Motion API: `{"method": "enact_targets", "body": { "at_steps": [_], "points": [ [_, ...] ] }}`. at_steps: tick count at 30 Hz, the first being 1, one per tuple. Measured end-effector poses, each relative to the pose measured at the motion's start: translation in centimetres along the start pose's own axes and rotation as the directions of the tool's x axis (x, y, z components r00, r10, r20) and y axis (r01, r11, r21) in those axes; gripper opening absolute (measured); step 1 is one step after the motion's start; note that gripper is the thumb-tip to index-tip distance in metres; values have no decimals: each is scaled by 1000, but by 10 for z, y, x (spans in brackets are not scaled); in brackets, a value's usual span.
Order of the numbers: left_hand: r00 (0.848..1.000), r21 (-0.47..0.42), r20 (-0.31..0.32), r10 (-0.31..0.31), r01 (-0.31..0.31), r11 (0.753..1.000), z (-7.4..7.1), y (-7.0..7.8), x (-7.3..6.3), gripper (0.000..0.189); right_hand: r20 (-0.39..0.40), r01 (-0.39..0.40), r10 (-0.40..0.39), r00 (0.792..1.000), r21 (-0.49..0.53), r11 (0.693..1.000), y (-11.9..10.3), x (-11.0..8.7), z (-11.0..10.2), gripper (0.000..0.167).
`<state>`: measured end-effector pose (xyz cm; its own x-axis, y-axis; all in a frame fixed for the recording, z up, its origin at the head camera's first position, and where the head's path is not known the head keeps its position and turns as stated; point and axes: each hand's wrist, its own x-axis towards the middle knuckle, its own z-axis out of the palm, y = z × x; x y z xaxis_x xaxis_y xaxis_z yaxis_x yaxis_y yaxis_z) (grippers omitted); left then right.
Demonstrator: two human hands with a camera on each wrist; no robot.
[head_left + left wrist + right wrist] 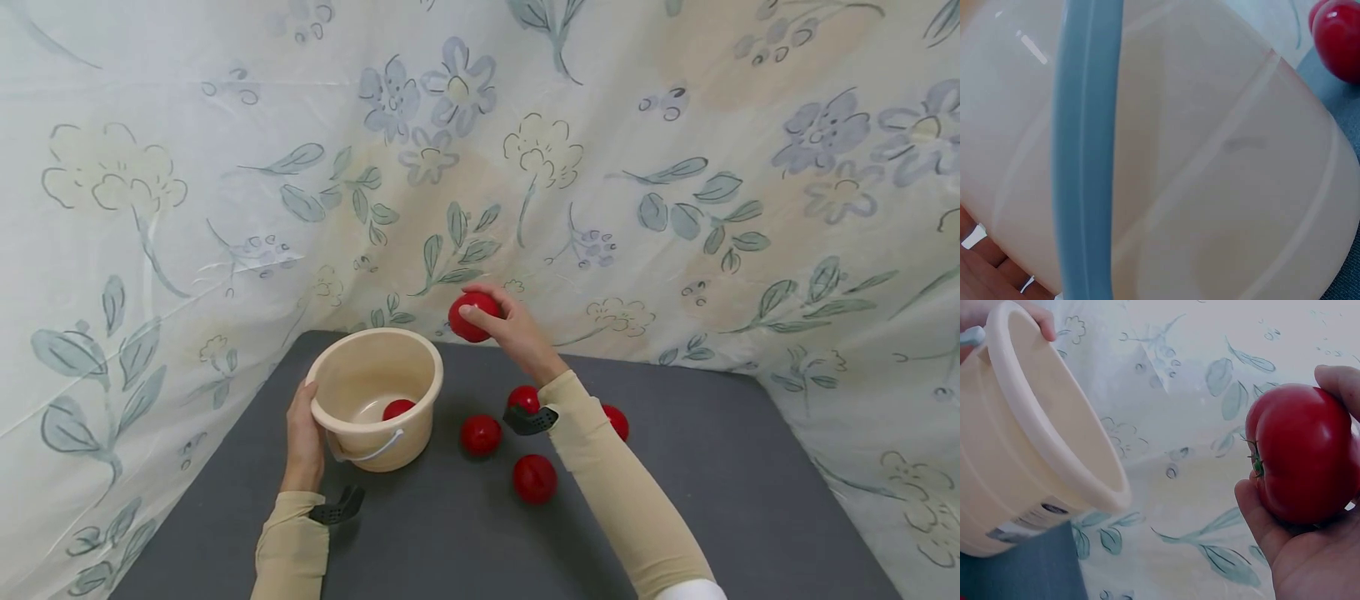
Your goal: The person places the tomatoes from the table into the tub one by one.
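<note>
My right hand (517,325) grips a red tomato (467,321) above the far edge of the table, to the right of the bucket. In the right wrist view, thumb and fingers wrap this tomato (1304,453), and its green stem end faces the bucket. A cream plastic bucket (408,446) stands upright on the table, held at its left rim by my left hand (302,442). One tomato (397,408) lies inside it. The bucket's pale blue handle (1088,150) hangs down across the near side and crosses the left wrist view.
Several loose tomatoes lie on the dark grey table (450,533) right of the bucket, including one nearest me (535,479) and another partly behind my right forearm (617,422). Floral cloth (465,167) hangs behind and along both sides.
</note>
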<state>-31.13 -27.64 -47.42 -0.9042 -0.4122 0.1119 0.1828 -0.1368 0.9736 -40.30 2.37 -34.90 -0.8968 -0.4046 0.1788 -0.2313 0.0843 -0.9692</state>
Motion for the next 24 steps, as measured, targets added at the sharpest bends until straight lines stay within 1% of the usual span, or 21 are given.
{"method": "enact_targets", "body": {
  "at_steps": [8,13,19,24],
  "points": [
    [1000,1,-2,-6,6,1000,0,-1,1,53,61,24,-24,998,-1,1000,5,5,25,48],
    [1000,3,8,-13,13,1000,0,1,1,53,84,9,-8,996,-15,1000,8,7,40,51],
    [1000,-10,15,-3,3,1000,-1,1,1,51,114,-19,17,993,16,1000,15,10,53,53],
    [1000,-12,9,1,-1,1000,-2,1,2,51,143,-24,20,990,22,999,20,11,62,52]
  ]
}}
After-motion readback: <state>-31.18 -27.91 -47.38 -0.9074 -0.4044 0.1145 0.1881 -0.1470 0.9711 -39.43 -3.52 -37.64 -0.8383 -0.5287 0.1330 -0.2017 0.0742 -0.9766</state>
